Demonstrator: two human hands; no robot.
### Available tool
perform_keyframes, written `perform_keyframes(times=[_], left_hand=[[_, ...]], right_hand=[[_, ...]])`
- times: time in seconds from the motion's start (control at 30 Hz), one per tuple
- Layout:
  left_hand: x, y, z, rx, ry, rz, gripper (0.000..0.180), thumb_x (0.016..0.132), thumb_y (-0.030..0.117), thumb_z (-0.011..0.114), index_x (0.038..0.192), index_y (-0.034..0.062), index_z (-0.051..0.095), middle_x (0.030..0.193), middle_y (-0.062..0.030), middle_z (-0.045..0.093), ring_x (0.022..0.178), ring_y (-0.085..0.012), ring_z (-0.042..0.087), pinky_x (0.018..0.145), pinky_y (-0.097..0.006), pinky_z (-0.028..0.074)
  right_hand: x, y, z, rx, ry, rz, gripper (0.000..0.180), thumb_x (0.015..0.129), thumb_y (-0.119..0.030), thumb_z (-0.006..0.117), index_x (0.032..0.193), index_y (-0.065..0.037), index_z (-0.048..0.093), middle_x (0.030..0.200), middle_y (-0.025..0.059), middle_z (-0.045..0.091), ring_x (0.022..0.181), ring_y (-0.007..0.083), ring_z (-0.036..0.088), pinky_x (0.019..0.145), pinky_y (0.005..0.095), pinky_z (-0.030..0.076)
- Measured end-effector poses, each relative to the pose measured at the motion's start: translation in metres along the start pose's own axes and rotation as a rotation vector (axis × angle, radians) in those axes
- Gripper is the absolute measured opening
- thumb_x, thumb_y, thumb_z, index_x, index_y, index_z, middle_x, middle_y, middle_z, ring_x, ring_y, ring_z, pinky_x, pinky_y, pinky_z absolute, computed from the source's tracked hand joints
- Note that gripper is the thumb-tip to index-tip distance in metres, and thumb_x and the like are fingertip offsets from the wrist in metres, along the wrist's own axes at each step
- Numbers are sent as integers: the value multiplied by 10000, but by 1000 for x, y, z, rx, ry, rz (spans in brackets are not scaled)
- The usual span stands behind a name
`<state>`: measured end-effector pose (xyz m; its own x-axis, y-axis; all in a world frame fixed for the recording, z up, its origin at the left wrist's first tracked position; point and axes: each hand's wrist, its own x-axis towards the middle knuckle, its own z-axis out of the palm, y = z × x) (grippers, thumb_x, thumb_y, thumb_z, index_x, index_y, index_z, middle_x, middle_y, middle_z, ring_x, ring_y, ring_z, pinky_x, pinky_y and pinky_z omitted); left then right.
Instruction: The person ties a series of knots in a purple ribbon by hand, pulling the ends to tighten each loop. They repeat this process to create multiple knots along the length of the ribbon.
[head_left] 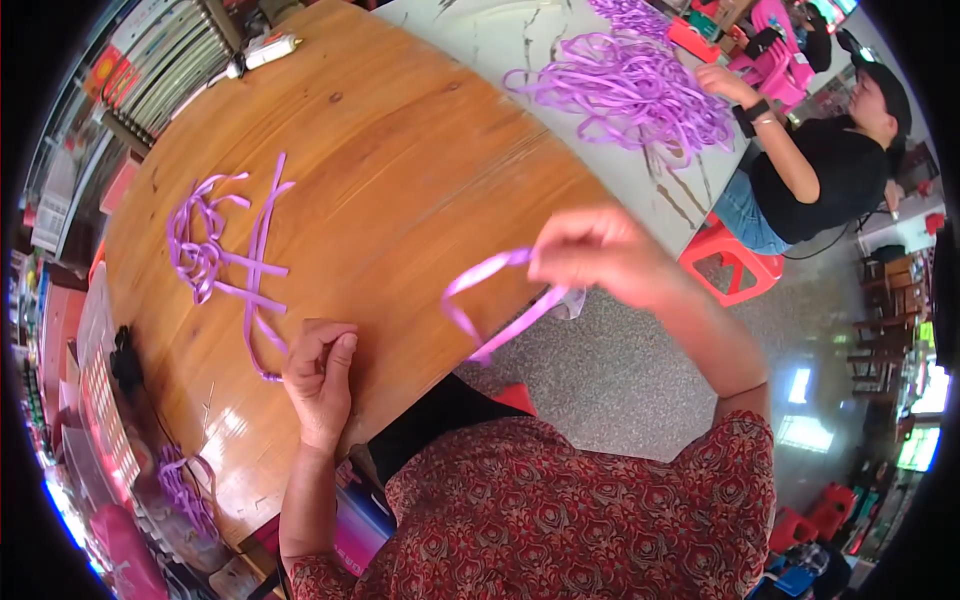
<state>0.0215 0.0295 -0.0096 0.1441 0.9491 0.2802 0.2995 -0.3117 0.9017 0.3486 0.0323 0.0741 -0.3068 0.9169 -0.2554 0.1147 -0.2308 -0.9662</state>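
Your right hand (590, 255) is pinched shut on a loop of purple ribbon (490, 305), held in the air just off the near edge of the round wooden table (400, 160), so the loop hangs over the floor rather than over the wood. If your pinch loosens, I judge the ribbon would slide out and drop beside the red stool (735, 262). Your left hand (320, 375) rests on the table near that same edge, fingers curled together; whether it holds anything I cannot tell. It sits touching or just beside the tail of the loose ribbon pile (225, 255) toward the left edge, and a drag of the wrist could pull those strips into a knot. A bigger ribbon heap (630, 90) lies on the pale table beyond, by another person's hand (722, 82). Past the far left corner stands a flat, striped, pale package (170, 60); at the near left edge lies a white sheet with red rows (100, 400).
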Motion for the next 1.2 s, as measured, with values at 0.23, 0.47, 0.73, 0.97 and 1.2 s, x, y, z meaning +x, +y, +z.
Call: perform_keyframes(times=[0.23,0.47,0.73,0.97,1.2], left_hand=[[9,-7,13,36,-37,42,63,846,-41,588,880,4,616,805,-19,538,744,-103,494,677,-216,390],[11,4,17,143,-34,92,62,823,-39,608,865,2,628,777,-47,552,733,-133,517,662,-230,401],[10,3,11,118,0,72,40,825,39,637,833,-1,635,714,-102,581,627,-195,550,571,-299,435],[6,-5,8,56,-67,120,81,829,89,662,814,15,633,708,-97,582,657,-224,569,597,-323,447],[7,-5,6,97,-133,290,114,804,146,687,798,46,633,722,-104,574,653,-292,576,571,-376,452]], right_hand=[[5,-44,-175,-167,663,-384,205,859,-228,643,947,-45,672,748,-21,587,606,32,476,517,175,349],[19,-35,-259,-1190,1167,-378,279,874,-248,634,1017,-11,669,801,9,664,732,82,599,678,236,465],[89,34,-107,-709,647,-371,197,865,-96,632,1041,-12,660,867,36,679,762,73,604,680,222,476],[161,5,54,-704,115,-780,122,850,-67,633,949,0,655,812,75,660,719,126,621,627,253,471],[245,-14,161,-809,-39,-1052,133,804,-83,669,918,-16,662,835,99,630,724,245,614,642,317,486]])
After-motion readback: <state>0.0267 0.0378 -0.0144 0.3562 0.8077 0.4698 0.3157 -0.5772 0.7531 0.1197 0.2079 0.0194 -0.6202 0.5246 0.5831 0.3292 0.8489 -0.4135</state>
